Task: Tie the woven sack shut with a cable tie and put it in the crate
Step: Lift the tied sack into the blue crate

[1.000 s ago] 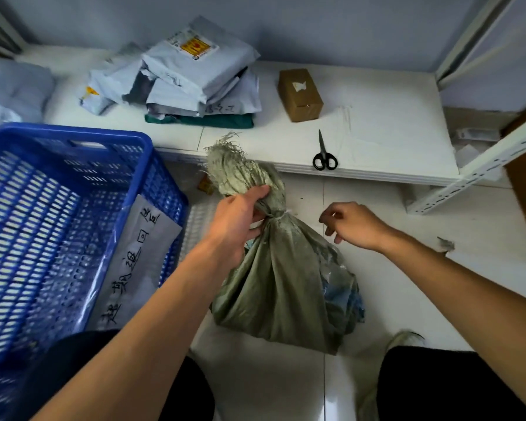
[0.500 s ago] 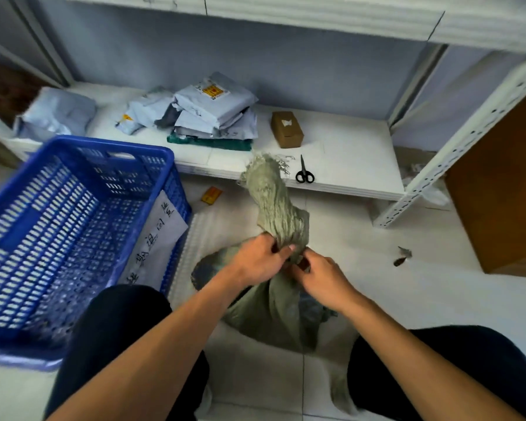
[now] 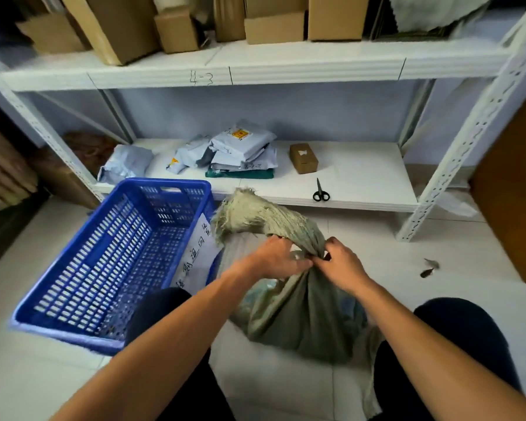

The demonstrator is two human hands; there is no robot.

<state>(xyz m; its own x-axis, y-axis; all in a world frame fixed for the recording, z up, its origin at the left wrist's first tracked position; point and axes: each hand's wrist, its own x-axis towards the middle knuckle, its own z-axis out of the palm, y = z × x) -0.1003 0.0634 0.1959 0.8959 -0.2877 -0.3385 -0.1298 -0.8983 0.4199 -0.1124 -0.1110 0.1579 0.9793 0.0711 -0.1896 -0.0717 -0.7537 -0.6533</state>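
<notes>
A grey-green woven sack (image 3: 301, 317) stands on the tiled floor between my knees, its neck bunched and its frayed mouth flopped over to the left. My left hand (image 3: 277, 258) grips the neck from the left. My right hand (image 3: 342, 267) grips it from the right, and the fingertips of both hands meet at the gathered point. The cable tie is hidden under my fingers. The blue plastic crate (image 3: 73, 287) sits on the floor just left of the sack, with a white handwritten label on its near side.
Black scissors (image 3: 320, 192) lie on the low white shelf (image 3: 362, 177) behind the sack, beside a small brown box (image 3: 303, 158) and a pile of grey mail bags (image 3: 237, 150). Cardboard boxes fill the upper shelf. A white shelf post (image 3: 438, 189) stands to the right.
My right hand came from the side onto the sack's neck, joining the left. The frayed mouth has flopped from upright over to the left. My head has lifted, showing the upper shelf.
</notes>
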